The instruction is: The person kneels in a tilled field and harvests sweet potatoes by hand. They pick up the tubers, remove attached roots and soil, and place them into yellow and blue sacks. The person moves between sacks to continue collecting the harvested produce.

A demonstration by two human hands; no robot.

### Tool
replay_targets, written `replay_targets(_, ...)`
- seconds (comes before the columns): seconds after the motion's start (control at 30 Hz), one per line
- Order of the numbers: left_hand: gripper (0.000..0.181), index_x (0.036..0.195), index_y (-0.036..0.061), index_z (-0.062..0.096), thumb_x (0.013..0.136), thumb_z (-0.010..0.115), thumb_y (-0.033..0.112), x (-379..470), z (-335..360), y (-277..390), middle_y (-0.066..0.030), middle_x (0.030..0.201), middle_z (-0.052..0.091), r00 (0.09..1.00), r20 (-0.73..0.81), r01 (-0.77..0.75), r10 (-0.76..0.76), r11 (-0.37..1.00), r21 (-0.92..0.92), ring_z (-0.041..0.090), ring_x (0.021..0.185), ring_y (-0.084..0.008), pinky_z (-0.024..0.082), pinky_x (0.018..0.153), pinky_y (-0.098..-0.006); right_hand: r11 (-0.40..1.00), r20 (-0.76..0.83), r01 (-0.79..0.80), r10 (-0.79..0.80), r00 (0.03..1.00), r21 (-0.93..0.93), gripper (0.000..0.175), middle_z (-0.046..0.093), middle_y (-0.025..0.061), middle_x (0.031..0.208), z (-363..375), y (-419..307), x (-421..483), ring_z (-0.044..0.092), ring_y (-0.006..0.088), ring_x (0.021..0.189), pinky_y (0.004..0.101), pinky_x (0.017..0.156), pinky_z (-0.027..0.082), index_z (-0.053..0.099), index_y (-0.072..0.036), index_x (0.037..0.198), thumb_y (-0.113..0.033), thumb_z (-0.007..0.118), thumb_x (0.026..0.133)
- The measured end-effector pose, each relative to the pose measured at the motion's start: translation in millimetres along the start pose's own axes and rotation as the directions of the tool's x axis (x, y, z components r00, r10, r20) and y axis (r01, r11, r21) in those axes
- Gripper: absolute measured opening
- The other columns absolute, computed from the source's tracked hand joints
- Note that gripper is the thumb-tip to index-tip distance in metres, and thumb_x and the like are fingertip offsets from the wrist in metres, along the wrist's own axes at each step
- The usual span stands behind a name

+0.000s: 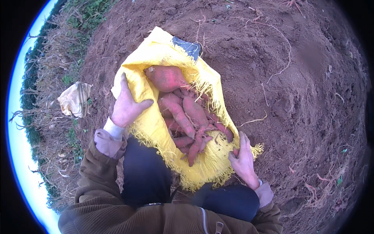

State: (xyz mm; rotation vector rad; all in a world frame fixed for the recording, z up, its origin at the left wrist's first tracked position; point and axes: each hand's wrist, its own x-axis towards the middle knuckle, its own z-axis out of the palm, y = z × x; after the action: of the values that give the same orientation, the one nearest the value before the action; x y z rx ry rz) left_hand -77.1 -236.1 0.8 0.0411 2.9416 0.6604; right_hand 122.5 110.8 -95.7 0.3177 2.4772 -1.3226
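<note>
A yellow woven sack [147, 117] with frayed edges lies in front of me, its mouth wide and facing me. Inside it is a heap of red-skinned sweet potatoes [195, 111], a thick one [166, 78] at the far end. My left hand [128, 103] rests against the sack's left side, thumb and fingers spread. At the right lower rim, my right hand [243, 158] has the sack's edge between thumb and fingers; a small reddish piece shows by the thumb. A dark patch [187, 47] with pale stitching or threads is at the sack's far corner.
Loose brown soil [292, 117] surrounds the sack, with thin roots [287, 55] scattered over it. A pale, crumpled bag [76, 99] lies at the left beside dry stalks [52, 131] and green weeds. My bent knees [146, 172] are close to the near side of the sack.
</note>
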Motion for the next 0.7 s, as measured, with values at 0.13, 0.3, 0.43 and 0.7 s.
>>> replay_targets(0.13,0.07,0.136,-0.0098,0.036,0.073,0.063,0.002,14,-8,-22,-0.0204,0.119,0.059,0.891,0.394,0.402,-0.226,0.795,-0.454,0.061,0.109,-0.0305,0.05,0.093,-0.0387,0.967,-0.106,-0.189,0.173,0.979,-0.168,0.038,0.056,0.0194,0.101,5,-3,26,0.062,0.0387,0.075,0.0459,0.067,0.05,0.053,0.0,0.111,-0.012,0.07,0.079)
replay_targets(0.3,0.061,0.131,-0.0054,0.047,0.071,0.04,-0.016,4,-17,-37,-0.0143,0.12,0.06,0.736,0.603,0.677,-0.309,0.297,-0.674,0.061,0.109,-0.0251,0.051,0.092,-0.0347,0.835,-0.037,-0.483,0.492,0.87,-0.265,0.048,0.061,0.0166,0.071,12,-5,70,0.06,0.0331,0.065,0.0455,0.064,0.047,0.05,-0.002,0.073,-0.039,0.081,0.069)
replay_targets(0.43,0.066,0.134,-0.0038,0.046,0.071,0.037,-0.018,-15,-27,-41,-0.0144,0.123,0.06,0.662,0.662,0.721,-0.351,0.059,-0.691,0.061,0.11,-0.0257,0.051,0.094,-0.0349,0.73,0.018,-0.614,0.648,0.761,-0.302,0.049,0.071,0.0164,0.086,11,-13,84,0.069,0.0303,0.081,0.0404,0.075,0.051,0.072,-0.003,0.098,-0.046,0.076,0.074)
replay_targets(0.7,0.047,0.131,-0.0037,0.052,0.085,0.054,-0.012,-74,-127,7,-0.0089,0.119,0.064,0.72,0.68,0.664,-0.139,0.423,-0.616,0.059,0.108,-0.015,0.047,0.093,-0.0267,0.737,0.124,-0.632,0.622,0.773,0.241,0.026,0.064,0.0051,0.064,17,-134,60,0.061,0.0138,0.059,0.0322,0.056,0.047,0.072,0.0,0.083,-0.025,0.07,0.078)
